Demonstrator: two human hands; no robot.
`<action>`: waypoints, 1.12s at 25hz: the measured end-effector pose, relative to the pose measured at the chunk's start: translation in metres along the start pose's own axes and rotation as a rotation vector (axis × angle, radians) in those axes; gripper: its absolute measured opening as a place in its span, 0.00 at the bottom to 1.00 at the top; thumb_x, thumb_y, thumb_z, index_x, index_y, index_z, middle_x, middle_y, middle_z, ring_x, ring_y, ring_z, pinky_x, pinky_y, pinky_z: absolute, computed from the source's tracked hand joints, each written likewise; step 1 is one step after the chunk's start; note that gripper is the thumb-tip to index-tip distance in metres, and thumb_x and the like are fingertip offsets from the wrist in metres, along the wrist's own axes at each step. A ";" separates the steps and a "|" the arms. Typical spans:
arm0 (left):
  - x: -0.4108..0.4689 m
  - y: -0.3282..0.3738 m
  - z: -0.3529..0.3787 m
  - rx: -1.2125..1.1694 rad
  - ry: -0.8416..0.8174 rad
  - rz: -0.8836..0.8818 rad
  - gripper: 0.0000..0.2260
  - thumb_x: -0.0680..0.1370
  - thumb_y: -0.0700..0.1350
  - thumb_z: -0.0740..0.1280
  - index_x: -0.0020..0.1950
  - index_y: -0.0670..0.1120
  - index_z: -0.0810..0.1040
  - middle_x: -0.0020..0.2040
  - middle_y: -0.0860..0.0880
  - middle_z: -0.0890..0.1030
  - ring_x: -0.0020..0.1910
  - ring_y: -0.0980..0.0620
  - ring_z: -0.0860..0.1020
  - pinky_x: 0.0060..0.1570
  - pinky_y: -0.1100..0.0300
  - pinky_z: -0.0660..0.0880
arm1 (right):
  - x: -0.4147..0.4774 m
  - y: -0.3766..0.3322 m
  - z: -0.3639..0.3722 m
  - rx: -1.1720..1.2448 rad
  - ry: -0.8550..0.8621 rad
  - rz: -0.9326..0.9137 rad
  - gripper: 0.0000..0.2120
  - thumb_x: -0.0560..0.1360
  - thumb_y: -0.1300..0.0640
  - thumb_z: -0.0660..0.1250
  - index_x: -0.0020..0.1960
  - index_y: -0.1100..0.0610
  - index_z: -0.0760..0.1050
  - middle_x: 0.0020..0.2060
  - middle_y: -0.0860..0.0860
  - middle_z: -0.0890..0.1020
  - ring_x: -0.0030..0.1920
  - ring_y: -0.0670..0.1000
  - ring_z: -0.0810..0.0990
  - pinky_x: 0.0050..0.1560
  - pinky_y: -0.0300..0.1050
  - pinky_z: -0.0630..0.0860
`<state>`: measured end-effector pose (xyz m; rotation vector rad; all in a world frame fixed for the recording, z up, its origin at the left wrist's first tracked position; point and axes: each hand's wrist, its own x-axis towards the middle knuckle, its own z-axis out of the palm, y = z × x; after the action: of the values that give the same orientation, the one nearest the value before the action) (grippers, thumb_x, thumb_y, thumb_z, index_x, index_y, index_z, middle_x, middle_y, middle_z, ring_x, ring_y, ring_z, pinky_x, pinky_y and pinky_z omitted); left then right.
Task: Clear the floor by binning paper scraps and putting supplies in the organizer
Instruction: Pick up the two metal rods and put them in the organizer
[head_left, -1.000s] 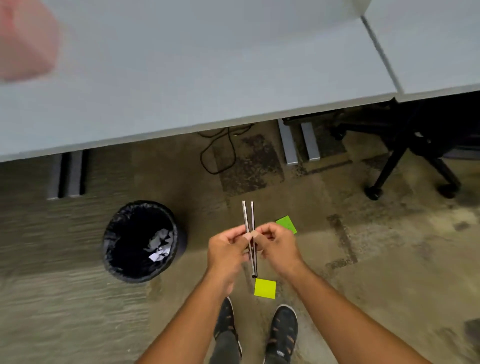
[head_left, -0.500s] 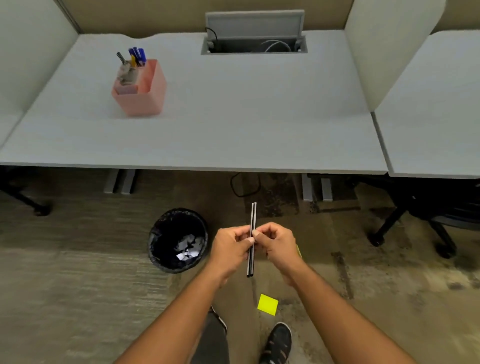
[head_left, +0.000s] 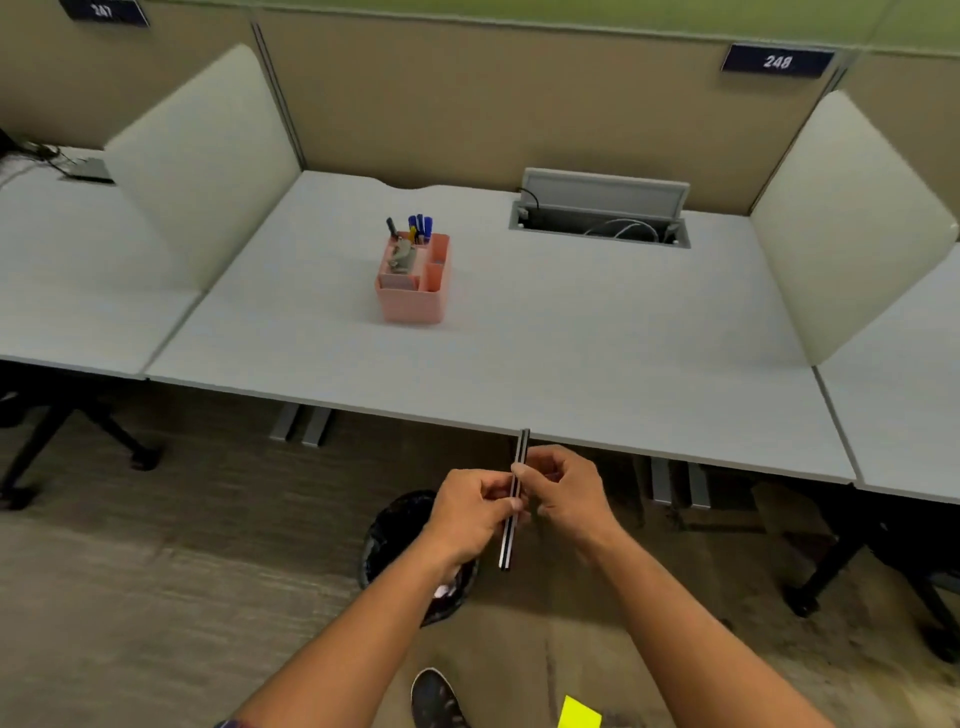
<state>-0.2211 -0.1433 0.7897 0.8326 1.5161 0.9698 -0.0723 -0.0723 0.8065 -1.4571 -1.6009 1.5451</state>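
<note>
Two thin dark pencils (head_left: 511, 525) are pinched side by side between my left hand (head_left: 470, 506) and my right hand (head_left: 563, 491), held upright in front of the desk's edge. A pink organizer (head_left: 413, 291) with blue pens and other supplies stands on the grey desk (head_left: 571, 353), far ahead and left of my hands. A black-lined bin (head_left: 395, 540) with white paper scraps sits on the floor under my left forearm, partly hidden. A yellow-green sticky note (head_left: 579, 714) lies on the carpet at the bottom edge.
An open cable hatch (head_left: 602, 218) is set in the desk's back. White divider panels (head_left: 841, 223) flank the desk. Chair bases stand at the left (head_left: 78, 441) and right (head_left: 883, 566). My shoe (head_left: 436, 699) is near the sticky note.
The view has tilted up from the floor to the desk and organizer. The two pencils, apart at their tops before, are now aligned together in both hands. One sticky note has left the view.
</note>
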 end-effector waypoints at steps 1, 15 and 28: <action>0.002 0.004 -0.013 -0.036 -0.009 -0.006 0.10 0.78 0.38 0.73 0.56 0.51 0.88 0.50 0.47 0.90 0.51 0.47 0.89 0.57 0.45 0.85 | 0.008 -0.014 0.010 -0.018 -0.017 -0.026 0.08 0.76 0.47 0.73 0.54 0.46 0.83 0.47 0.46 0.87 0.49 0.46 0.85 0.50 0.45 0.83; 0.081 0.055 -0.129 -0.048 0.099 -0.013 0.11 0.79 0.40 0.73 0.59 0.51 0.86 0.50 0.51 0.90 0.49 0.50 0.89 0.55 0.49 0.85 | 0.133 -0.107 0.083 0.044 -0.160 -0.078 0.05 0.79 0.56 0.71 0.54 0.52 0.83 0.45 0.47 0.89 0.48 0.48 0.88 0.58 0.52 0.83; 0.291 0.153 -0.196 0.125 0.379 -0.042 0.09 0.79 0.40 0.72 0.57 0.50 0.86 0.56 0.50 0.85 0.50 0.51 0.83 0.45 0.65 0.79 | 0.388 -0.200 0.072 0.177 0.053 -0.135 0.05 0.79 0.58 0.70 0.46 0.51 0.83 0.39 0.46 0.88 0.42 0.49 0.89 0.37 0.37 0.83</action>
<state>-0.4598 0.1544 0.8210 0.7280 1.9271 1.0506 -0.3309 0.2850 0.8467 -1.2590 -1.4608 1.5159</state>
